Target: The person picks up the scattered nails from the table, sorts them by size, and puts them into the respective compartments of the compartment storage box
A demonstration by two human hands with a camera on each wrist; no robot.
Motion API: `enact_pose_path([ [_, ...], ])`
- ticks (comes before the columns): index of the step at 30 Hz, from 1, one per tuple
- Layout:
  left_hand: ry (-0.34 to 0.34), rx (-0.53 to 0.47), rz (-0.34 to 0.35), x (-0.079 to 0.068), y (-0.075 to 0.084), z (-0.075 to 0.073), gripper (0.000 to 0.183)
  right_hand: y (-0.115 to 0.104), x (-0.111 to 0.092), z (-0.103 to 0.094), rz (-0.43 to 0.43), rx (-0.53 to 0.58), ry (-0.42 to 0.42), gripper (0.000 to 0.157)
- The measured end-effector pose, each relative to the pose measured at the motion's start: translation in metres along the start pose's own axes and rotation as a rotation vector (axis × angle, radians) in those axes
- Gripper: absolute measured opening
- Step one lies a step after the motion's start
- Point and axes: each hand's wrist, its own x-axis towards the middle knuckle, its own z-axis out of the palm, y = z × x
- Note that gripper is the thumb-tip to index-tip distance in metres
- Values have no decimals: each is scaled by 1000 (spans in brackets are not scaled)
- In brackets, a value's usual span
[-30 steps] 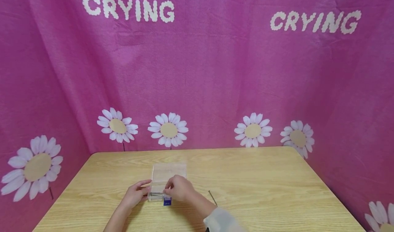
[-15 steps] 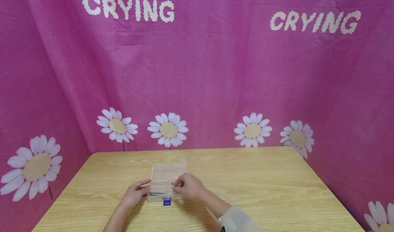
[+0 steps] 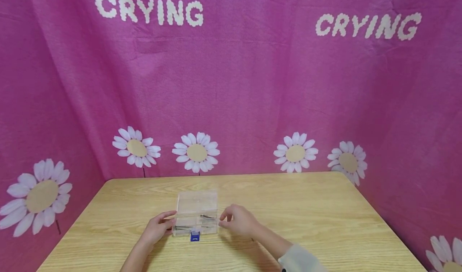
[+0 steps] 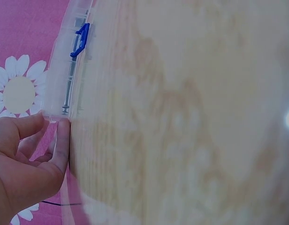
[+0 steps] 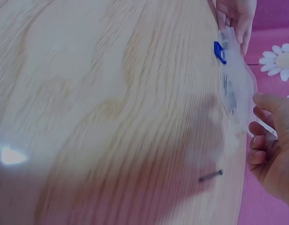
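Observation:
A clear plastic compartment box (image 3: 195, 224) stands on the table, its lid (image 3: 197, 202) raised at the back and a blue latch (image 3: 195, 236) at the front. Long screws (image 3: 183, 227) lie in the front left compartment; a dark screw (image 3: 207, 216) lies in the back right one. My left hand (image 3: 157, 226) touches the box's left side with thumb and fingertips. Just off the right side hovers my right hand (image 3: 238, 221), fingers loosely bent and holding nothing. In the right wrist view its thumb (image 5: 271, 101) appears close to the box; contact is unclear.
A loose screw (image 5: 210, 176) lies on the wooden table (image 3: 306, 212) to the right of the box, mostly hidden by my right forearm in the head view. A pink curtain (image 3: 234, 83) with daisies hangs round the table.
My right hand has moved from over the box to its right side, letting go of a screw that now lies in the back right compartment. My left hand has stayed in place.

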Motion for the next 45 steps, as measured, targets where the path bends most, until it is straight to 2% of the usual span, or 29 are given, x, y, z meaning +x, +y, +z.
enact_pose_path([
  [3, 0, 2, -3, 0, 0, 0, 36, 7, -5, -4, 47, 16, -13, 14],
  [17, 0, -9, -13, -2, 1, 1, 37, 40, -40, -21, 56, 92, -23, 17],
  [25, 1, -10, -17, -2, -1, 2, 36, 52, -59, -26, 111, 99, -32, 11],
  [31, 2, -7, -11, -1, 0, 1, 36, 59, -65, -27, 107, 89, -12, 16],
  [35, -3, -10, -14, 0, -1, 1, 36, 60, -69, -27, 75, 82, 12, 17],
  [40, -5, -7, -16, 0, -1, 1, 36, 60, -69, -25, 111, 98, -6, 18],
  [45, 3, 1, -13, 0, 0, 1, 35, 58, -69, -24, 132, 66, -6, 20],
])
